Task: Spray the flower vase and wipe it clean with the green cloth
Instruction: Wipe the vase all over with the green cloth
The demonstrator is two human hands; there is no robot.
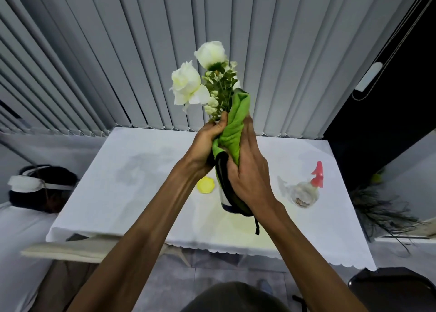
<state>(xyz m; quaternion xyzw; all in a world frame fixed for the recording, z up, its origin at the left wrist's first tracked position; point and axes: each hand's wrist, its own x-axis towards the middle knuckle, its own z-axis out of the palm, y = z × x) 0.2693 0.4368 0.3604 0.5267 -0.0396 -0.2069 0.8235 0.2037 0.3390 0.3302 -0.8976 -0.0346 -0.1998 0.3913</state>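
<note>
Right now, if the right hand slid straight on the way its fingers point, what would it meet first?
The right hand points up along the green cloth; past the cloth's top it would probably brush the leaves and white flowers, though depth is unclear.

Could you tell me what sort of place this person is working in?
Probably an indoor office or staged recording room rather than a home. Grey vertical blinds fill the back wall, a small table under a white scalloped tablecloth serves as the workspace, and another person wearing a head strap sits at the left.

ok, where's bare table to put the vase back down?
Widest bare patch: the table's left half, left of the yellow object. A narrower strip lies between vase and spray bottle. Near edge is bare too.
</note>
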